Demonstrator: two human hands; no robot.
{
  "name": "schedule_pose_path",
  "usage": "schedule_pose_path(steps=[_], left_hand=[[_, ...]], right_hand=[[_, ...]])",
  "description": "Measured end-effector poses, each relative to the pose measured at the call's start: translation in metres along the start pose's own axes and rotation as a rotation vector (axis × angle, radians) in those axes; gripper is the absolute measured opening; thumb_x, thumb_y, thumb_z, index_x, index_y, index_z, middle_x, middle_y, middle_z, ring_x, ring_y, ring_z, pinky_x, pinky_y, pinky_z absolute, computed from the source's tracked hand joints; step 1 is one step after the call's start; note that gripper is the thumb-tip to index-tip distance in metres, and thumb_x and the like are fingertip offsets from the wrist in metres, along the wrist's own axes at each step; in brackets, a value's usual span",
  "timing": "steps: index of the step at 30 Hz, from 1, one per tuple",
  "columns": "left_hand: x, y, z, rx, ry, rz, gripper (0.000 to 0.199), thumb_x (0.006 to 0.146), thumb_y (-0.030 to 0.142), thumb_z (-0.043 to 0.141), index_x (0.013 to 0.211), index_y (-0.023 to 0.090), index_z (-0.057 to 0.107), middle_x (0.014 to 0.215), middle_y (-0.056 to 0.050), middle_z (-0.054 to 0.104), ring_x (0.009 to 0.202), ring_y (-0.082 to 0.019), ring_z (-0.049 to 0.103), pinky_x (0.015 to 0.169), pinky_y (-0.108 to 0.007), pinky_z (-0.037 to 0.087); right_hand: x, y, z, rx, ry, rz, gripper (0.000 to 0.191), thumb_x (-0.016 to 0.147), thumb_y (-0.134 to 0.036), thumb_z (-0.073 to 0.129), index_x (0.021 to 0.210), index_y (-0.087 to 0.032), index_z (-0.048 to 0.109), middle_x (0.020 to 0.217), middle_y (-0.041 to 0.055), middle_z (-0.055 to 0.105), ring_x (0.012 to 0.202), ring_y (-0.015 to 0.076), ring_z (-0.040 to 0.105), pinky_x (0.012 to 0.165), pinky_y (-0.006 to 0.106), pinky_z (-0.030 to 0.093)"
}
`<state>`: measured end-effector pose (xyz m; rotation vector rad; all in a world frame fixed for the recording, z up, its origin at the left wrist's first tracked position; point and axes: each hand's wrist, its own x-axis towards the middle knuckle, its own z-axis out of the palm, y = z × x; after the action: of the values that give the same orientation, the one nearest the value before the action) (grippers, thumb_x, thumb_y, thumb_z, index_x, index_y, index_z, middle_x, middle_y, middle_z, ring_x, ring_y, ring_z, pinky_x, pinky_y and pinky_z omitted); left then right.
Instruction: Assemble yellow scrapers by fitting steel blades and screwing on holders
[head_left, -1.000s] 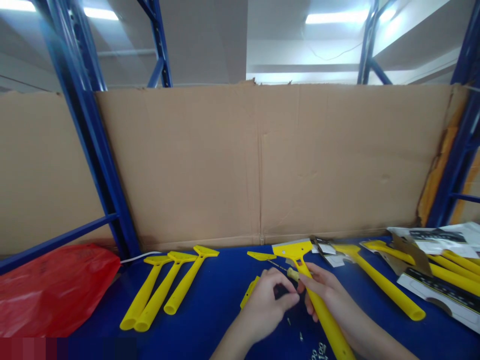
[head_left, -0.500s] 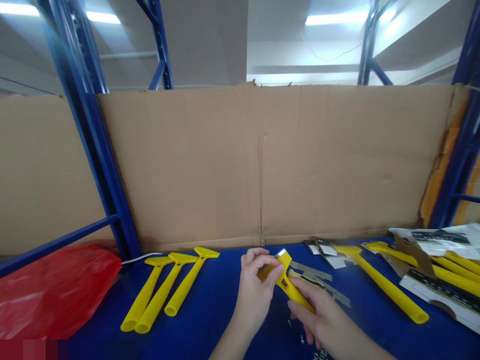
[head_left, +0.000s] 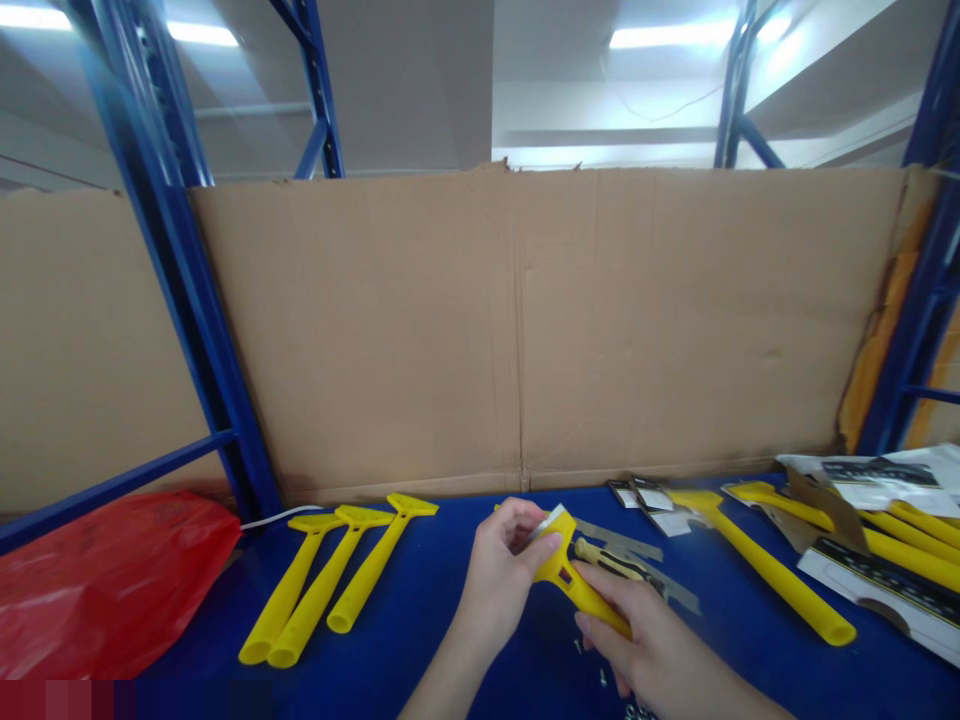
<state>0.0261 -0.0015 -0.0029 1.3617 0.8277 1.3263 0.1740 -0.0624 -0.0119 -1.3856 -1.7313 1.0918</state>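
Observation:
A yellow scraper (head_left: 587,594) is held between both hands, its wide head up and to the left, with a metal blade edge showing at the top of the head. My left hand (head_left: 497,570) pinches the head near that blade. Around the yellow handle my right hand (head_left: 637,625) is closed. Just beyond my right hand, a pale-handled tool with dark stripes (head_left: 611,560) lies over the blue surface. Flat metal strips (head_left: 619,541) lie beside it. Small screws (head_left: 602,678) and shiny hardware (head_left: 637,711) are below my right hand, partly hidden.
Three yellow scrapers (head_left: 375,568) lie at the left, near a red plastic bag (head_left: 112,580). Another yellow scraper (head_left: 780,575) rests at the right, beside packaging (head_left: 885,595) with more yellow handles. Cardboard (head_left: 375,340) stands behind the blue tabletop (head_left: 390,670), between blue posts.
My left hand has shifted slightly left and the scraper head has turned, showing more of its blade edge. The striped tool beyond my right hand is more exposed.

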Motion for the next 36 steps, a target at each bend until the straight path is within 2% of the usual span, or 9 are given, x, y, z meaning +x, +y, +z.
schedule_pose_path(steps=[3,6,11,15,19,24,31,35,36], left_hand=[[0.001,0.004,-0.002,0.011,-0.020,-0.029,0.022,0.059,0.019,0.073,0.076,0.016,0.058,0.067,0.000,0.066,0.062,-0.012,0.059,0.059,-0.022,0.044],[0.000,0.004,-0.002,0.121,-0.034,0.036,0.017,0.066,0.021,0.069,0.080,0.016,0.062,0.072,-0.002,0.070,0.067,-0.014,0.063,0.063,-0.024,0.047],[-0.008,-0.003,-0.005,0.597,-0.043,0.368,0.019,0.083,0.018,0.051,0.094,0.020,0.067,0.097,-0.006,0.071,0.089,-0.020,0.065,0.081,-0.033,0.050],[-0.017,-0.004,-0.011,1.050,-0.148,0.727,0.039,0.079,0.010,0.046,0.114,0.020,0.063,0.119,-0.011,0.064,0.102,-0.026,0.060,0.089,-0.044,0.048],[-0.021,-0.002,-0.014,1.249,-0.194,0.852,0.048,0.074,0.010,0.050,0.120,0.017,0.058,0.129,-0.013,0.057,0.105,-0.027,0.059,0.092,-0.046,0.047],[-0.017,-0.004,-0.015,1.417,-0.164,0.975,0.041,0.084,0.009,0.044,0.122,0.017,0.056,0.126,-0.013,0.060,0.102,-0.024,0.060,0.090,-0.041,0.048],[-0.015,-0.011,-0.014,1.404,-0.145,0.970,0.044,0.084,0.003,0.037,0.120,0.017,0.057,0.115,-0.012,0.065,0.099,-0.024,0.061,0.086,-0.039,0.048],[-0.013,-0.016,-0.012,1.158,-0.090,0.748,0.046,0.082,0.002,0.037,0.119,0.021,0.058,0.111,-0.008,0.067,0.099,-0.022,0.061,0.086,-0.038,0.049],[-0.011,-0.017,-0.011,1.058,-0.060,0.669,0.045,0.082,0.003,0.038,0.118,0.022,0.059,0.111,-0.008,0.067,0.099,-0.022,0.061,0.087,-0.037,0.048]], right_hand=[[0.001,0.001,0.000,0.038,-0.044,0.043,0.036,0.084,-0.024,0.048,0.119,-0.017,0.051,0.076,-0.0015,0.058,0.043,0.0048,0.045,0.038,0.017,0.035],[0.002,-0.001,-0.001,0.102,-0.094,0.087,0.028,0.083,-0.024,0.046,0.110,-0.017,0.052,0.076,-0.0022,0.058,0.039,0.0028,0.044,0.033,0.014,0.031],[0.005,-0.001,-0.003,0.240,-0.126,0.090,0.015,0.081,-0.026,0.049,0.094,-0.018,0.052,0.074,-0.0023,0.059,0.036,0.0028,0.048,0.031,0.013,0.032],[0.005,0.000,-0.008,0.362,-0.130,0.114,0.020,0.079,-0.032,0.054,0.094,-0.019,0.053,0.073,-0.0023,0.060,0.036,0.0032,0.049,0.032,0.014,0.035],[0.003,-0.003,-0.012,0.413,-0.130,0.122,0.018,0.078,-0.033,0.056,0.089,-0.018,0.053,0.072,-0.0022,0.061,0.037,0.0033,0.050,0.032,0.014,0.036],[0.000,-0.007,-0.014,0.415,-0.147,0.152,0.019,0.079,-0.035,0.057,0.081,-0.017,0.052,0.071,-0.0014,0.062,0.038,0.0035,0.052,0.034,0.014,0.040],[-0.004,-0.010,-0.016,0.494,-0.189,0.138,0.036,0.080,-0.052,0.054,0.080,-0.017,0.056,0.070,0.0008,0.065,0.038,0.0060,0.054,0.035,0.016,0.039],[0.004,-0.002,-0.020,0.433,-0.176,0.157,0.066,0.084,-0.067,0.028,0.071,-0.013,0.064,0.049,0.0022,0.057,0.037,0.0089,0.051,0.039,0.019,0.039],[0.007,0.002,-0.020,0.429,-0.057,0.126,0.060,0.082,-0.066,0.033,0.081,-0.014,0.064,0.056,0.0012,0.059,0.037,0.0088,0.050,0.037,0.020,0.037]])
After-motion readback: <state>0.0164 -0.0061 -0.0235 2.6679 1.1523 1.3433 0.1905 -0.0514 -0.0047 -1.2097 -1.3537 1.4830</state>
